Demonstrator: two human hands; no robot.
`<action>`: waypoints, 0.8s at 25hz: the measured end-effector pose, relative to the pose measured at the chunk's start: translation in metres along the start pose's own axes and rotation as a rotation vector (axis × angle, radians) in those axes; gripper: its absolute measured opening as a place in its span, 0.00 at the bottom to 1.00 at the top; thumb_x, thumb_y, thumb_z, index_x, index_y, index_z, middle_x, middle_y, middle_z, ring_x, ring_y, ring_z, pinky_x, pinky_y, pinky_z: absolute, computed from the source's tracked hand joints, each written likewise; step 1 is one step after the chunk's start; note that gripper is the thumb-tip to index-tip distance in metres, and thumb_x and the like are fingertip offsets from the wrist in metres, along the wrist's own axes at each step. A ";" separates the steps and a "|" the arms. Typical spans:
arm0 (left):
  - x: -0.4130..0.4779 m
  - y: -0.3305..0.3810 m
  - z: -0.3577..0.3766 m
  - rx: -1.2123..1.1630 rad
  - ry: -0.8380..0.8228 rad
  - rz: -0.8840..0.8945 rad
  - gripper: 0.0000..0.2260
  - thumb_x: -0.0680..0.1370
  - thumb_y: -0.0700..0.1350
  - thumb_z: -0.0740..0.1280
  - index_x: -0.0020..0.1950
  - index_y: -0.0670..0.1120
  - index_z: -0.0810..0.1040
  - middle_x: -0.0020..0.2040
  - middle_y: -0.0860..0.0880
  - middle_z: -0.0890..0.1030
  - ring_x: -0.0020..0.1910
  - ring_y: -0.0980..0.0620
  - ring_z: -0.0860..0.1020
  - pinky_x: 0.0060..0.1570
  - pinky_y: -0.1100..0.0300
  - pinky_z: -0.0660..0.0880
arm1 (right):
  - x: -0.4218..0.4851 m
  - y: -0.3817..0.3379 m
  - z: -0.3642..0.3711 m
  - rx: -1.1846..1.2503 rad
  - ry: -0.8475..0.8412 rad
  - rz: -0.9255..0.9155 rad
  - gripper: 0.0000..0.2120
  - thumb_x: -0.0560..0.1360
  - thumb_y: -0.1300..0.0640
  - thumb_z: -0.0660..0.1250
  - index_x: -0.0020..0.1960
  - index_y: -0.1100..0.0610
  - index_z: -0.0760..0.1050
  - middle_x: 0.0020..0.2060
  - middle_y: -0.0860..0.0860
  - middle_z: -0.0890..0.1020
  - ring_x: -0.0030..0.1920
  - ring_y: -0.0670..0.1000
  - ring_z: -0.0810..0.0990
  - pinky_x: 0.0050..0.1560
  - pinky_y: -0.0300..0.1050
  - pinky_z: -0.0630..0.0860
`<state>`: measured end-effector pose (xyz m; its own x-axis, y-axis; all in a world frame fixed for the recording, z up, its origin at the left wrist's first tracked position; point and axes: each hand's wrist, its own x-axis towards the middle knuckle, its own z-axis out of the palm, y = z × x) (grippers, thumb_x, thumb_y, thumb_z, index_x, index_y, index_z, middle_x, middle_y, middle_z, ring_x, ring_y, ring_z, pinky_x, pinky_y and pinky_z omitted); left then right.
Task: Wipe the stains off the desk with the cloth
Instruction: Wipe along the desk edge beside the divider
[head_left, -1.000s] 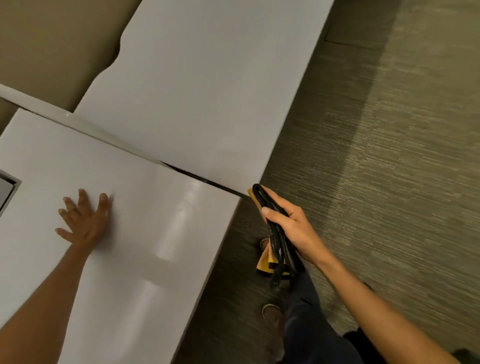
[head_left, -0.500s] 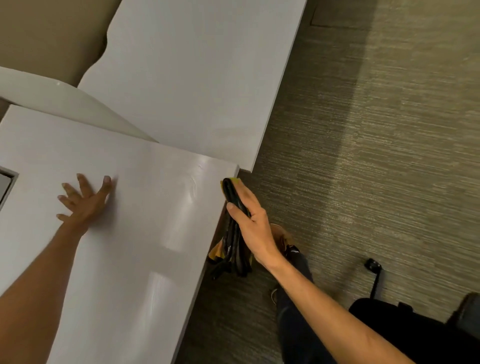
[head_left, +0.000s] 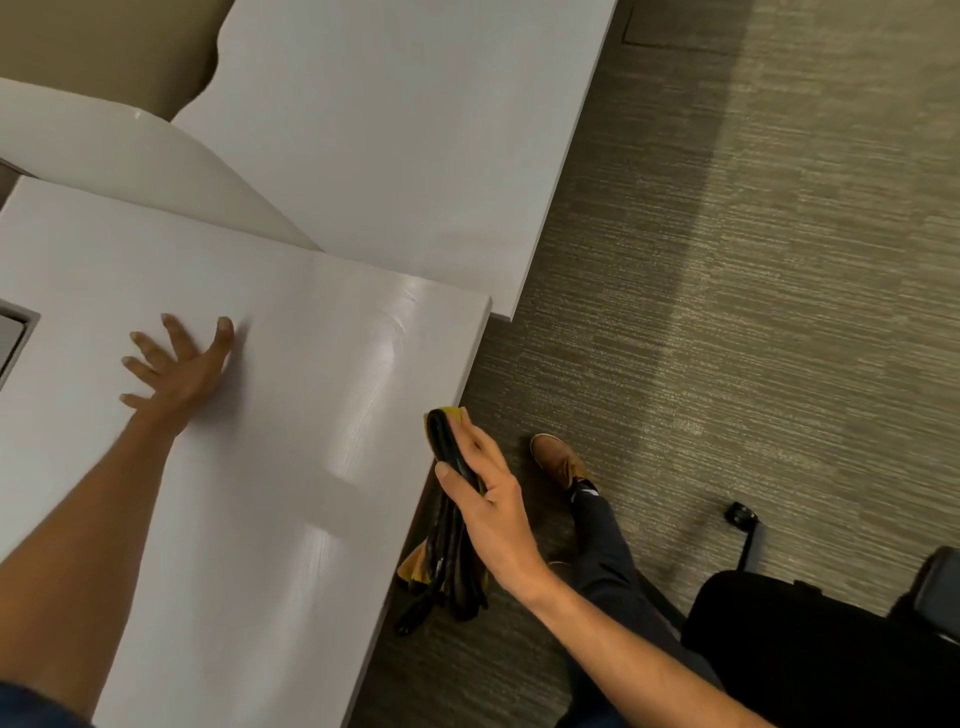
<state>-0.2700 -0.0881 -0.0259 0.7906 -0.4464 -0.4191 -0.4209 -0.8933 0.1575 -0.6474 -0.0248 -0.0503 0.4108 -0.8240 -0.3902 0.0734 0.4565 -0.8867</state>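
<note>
The white desk (head_left: 249, 467) fills the left of the view, with wet glossy streaks near its right edge. My left hand (head_left: 179, 366) lies flat on the top, fingers spread, holding nothing. My right hand (head_left: 485, 499) presses a folded dark cloth with a yellow side (head_left: 452, 441) against the desk's right edge, a little below the far corner. The rest of the cloth hangs down beside the edge below my hand. No distinct stain shows on the top.
A second white desk (head_left: 405, 130) adjoins at the back, with a curved white panel (head_left: 130, 156) between them. Grey carpet (head_left: 753, 260) lies to the right. A black chair (head_left: 810, 649) stands at the lower right; my brown shoe (head_left: 558, 460) is near the desk edge.
My right hand has slid the cloth from the far corner of the desk toward me along the right edge. My left hand stays flat in place. The view shifted right, revealing the chair.
</note>
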 end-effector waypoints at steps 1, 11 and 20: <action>0.000 0.000 0.000 0.003 0.003 -0.005 0.48 0.70 0.81 0.48 0.84 0.56 0.47 0.85 0.44 0.44 0.83 0.38 0.41 0.75 0.29 0.39 | -0.008 0.004 0.002 0.001 -0.012 0.003 0.24 0.82 0.60 0.66 0.75 0.45 0.69 0.75 0.35 0.67 0.74 0.34 0.64 0.72 0.30 0.64; 0.007 -0.008 -0.004 0.070 -0.044 0.066 0.50 0.68 0.80 0.43 0.84 0.55 0.42 0.84 0.45 0.38 0.82 0.39 0.37 0.74 0.31 0.34 | -0.079 0.013 0.004 -0.218 -0.330 0.143 0.24 0.81 0.61 0.67 0.75 0.49 0.71 0.75 0.40 0.71 0.75 0.36 0.66 0.78 0.41 0.62; 0.009 -0.014 -0.009 0.024 -0.095 0.097 0.49 0.68 0.80 0.43 0.83 0.56 0.40 0.84 0.47 0.35 0.82 0.41 0.34 0.73 0.30 0.31 | -0.045 -0.088 0.020 -0.417 -0.656 -0.193 0.24 0.79 0.66 0.67 0.73 0.54 0.73 0.72 0.43 0.74 0.74 0.35 0.66 0.76 0.30 0.57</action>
<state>-0.2525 -0.0801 -0.0240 0.7008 -0.5223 -0.4858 -0.5045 -0.8444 0.1801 -0.6539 -0.0212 0.0507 0.8855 -0.4515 -0.1096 -0.0945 0.0561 -0.9939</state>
